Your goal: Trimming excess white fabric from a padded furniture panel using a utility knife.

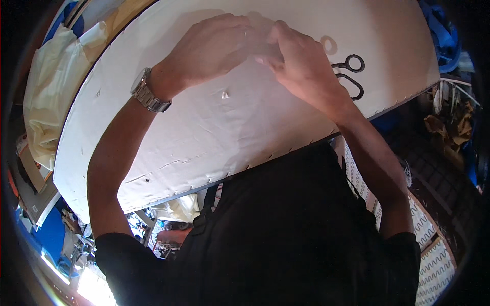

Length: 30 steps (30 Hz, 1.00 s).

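Two hands meet over a broad white worktop [214, 143] that fills most of the view. The left hand [204, 48], a metal watch [148, 92] on its wrist, and the right hand [301, 61] bring their fingertips together around something thin and clear; what it is, and how firmly they pinch it, I cannot tell. Black-handled scissors [349, 76] lie just beside the right hand. A roll of tape [329, 45] sits above them. A tiny clear scrap [225, 95] lies below the hands.
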### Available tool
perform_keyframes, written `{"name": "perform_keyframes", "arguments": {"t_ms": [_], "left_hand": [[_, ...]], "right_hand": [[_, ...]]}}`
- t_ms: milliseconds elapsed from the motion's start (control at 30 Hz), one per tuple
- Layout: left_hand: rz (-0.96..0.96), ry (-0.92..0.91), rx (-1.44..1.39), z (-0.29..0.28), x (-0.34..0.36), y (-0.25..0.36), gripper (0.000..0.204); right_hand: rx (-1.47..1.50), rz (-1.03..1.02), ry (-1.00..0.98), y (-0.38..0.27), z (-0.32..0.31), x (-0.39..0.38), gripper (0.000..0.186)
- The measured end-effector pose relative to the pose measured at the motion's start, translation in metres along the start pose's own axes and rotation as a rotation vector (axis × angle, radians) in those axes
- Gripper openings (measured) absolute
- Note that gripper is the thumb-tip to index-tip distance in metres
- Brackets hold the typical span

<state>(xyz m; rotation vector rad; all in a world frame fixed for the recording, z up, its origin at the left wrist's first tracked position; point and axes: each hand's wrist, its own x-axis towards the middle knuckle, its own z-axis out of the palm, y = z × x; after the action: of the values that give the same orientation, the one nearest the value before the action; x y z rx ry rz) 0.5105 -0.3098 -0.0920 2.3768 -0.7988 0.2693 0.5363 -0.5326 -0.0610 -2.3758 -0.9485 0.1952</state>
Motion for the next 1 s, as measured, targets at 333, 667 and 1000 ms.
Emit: {"name": "perform_keyframes", "arguments": {"t_ms": [333,667,1000], "left_hand": [[-0.001,-0.006,0.029,-0.010,0.011,0.013,0.020],[-0.609,0.059,0.525,0.039,-0.026,0.060,0.089],[-0.311,0.130,0.077,0.182,0.156,0.172,0.101]], "right_hand": [[-0.081,-0.048,-0.008,0.007,0.002,0.008,0.031],[0.150,0.213,0.182,0.166,-0.117,-0.077,0.021],[0.427,0.394,0.060,0.203,-0.177,-0.048,0.027]]}}
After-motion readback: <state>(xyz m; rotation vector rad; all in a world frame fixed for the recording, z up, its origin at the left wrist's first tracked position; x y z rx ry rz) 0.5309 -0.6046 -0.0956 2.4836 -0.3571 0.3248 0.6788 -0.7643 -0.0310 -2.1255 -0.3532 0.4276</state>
